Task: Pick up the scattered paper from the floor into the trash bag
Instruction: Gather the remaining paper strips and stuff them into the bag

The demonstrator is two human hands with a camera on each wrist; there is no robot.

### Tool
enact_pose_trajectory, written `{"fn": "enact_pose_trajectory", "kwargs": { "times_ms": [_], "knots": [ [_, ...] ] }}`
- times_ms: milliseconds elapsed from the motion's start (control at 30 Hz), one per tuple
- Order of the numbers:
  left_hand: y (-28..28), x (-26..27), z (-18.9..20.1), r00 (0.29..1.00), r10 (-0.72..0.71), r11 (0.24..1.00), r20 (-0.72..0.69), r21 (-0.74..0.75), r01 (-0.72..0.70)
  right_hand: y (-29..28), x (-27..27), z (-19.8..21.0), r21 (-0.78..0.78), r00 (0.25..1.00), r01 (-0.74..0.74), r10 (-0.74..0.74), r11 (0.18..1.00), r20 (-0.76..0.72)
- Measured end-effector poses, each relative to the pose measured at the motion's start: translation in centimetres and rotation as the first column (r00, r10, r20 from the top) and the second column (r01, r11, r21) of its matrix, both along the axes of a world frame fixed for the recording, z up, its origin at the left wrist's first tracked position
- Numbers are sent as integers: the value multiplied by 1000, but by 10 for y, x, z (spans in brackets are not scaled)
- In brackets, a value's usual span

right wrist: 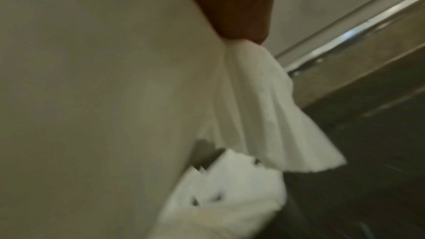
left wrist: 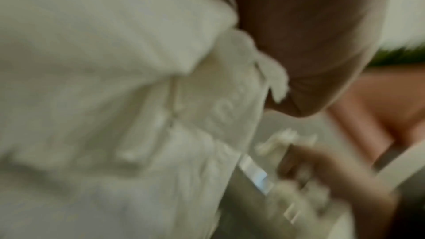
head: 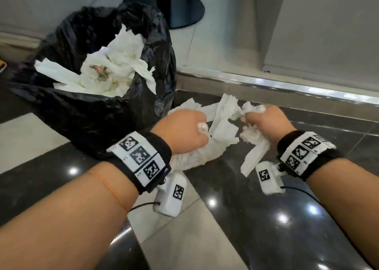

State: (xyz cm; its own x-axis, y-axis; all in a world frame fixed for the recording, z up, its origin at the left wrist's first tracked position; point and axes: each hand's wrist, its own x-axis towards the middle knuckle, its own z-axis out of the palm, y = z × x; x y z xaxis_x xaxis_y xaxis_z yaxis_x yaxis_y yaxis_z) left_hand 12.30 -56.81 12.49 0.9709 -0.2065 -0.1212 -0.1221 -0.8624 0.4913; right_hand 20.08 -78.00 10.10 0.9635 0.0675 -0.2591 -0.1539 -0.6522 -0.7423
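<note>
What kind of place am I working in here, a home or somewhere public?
Probably a public or commercial interior, such as a lobby or food court, though I can't be sure. The polished dark stone floor mirrors ceiling lights, a metal strip trims the wall base, and a round black stand base sits behind the trash bag.

No legible text, brand or number. The white wristband panels [head: 139, 157] carry only black square fiducial markers; tiny print beside them is unreadable.

There was one crumpled black plastic trash bag [head: 98, 114], holding a heap of white tissue paper too tangled to count. Two hands showed, the left hand [head: 182, 132] and the right hand [head: 266, 122], each clutching one bunch of white tissue. One round black stand base [head: 184, 7] stood behind.
</note>
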Motion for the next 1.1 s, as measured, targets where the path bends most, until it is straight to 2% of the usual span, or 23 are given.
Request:
{"fn": "enact_pose_trajectory", "kwargs": {
  "times_ms": [67,133,167,233,300,400,433,500,567,667,733,767,833,900,967,1033,1100],
  "knots": [
    [32,3,65,962,113,991,251,-104,-89,21,9,42,77,991,12,-22,997,132],
    [67,2,122,839,230,971,493,-180,-160,43,16,83,191,969,30,-75,981,235],
    [86,1,143,763,303,952,571,-220,-213,55,18,101,279,959,29,-106,960,264],
    [118,3,169,660,452,889,600,-244,-388,81,19,131,441,939,4,-154,897,306],
    [148,6,180,633,507,851,585,-222,-476,108,18,156,503,919,-50,-158,863,362],
    [181,15,183,680,397,902,617,-124,-414,148,13,187,504,884,-136,-125,853,451],
    [189,19,178,735,349,920,582,-63,-387,160,13,194,495,875,-158,-111,854,470],
    [203,31,156,880,262,940,396,100,-325,181,14,204,437,869,-165,-79,884,488],
    [211,39,125,948,216,936,232,227,-269,200,14,211,372,863,-176,-39,912,504],
    [216,42,75,983,182,916,16,360,-176,223,12,212,411,871,-155,-72,899,486],
    [214,39,52,963,153,917,-224,395,-53,238,12,211,392,867,-140,-78,909,491],
    [214,39,43,934,125,926,-336,377,12,245,14,210,368,864,-135,-72,920,498],
    [213,33,40,890,100,968,-444,250,16,259,17,210,269,860,-119,-36,956,509],
    [216,29,44,892,114,990,-438,128,-64,273,19,210,137,848,-97,10,986,530],
    [221,27,49,900,76,995,-430,96,-38,287,15,207,85,833,-103,39,991,552],
    [228,25,55,927,54,978,-371,209,27,302,7,202,52,815,-119,68,991,575],
    [237,22,58,981,51,943,-186,331,14,312,-1,194,-63,803,-168,174,984,569]
  ]
}}
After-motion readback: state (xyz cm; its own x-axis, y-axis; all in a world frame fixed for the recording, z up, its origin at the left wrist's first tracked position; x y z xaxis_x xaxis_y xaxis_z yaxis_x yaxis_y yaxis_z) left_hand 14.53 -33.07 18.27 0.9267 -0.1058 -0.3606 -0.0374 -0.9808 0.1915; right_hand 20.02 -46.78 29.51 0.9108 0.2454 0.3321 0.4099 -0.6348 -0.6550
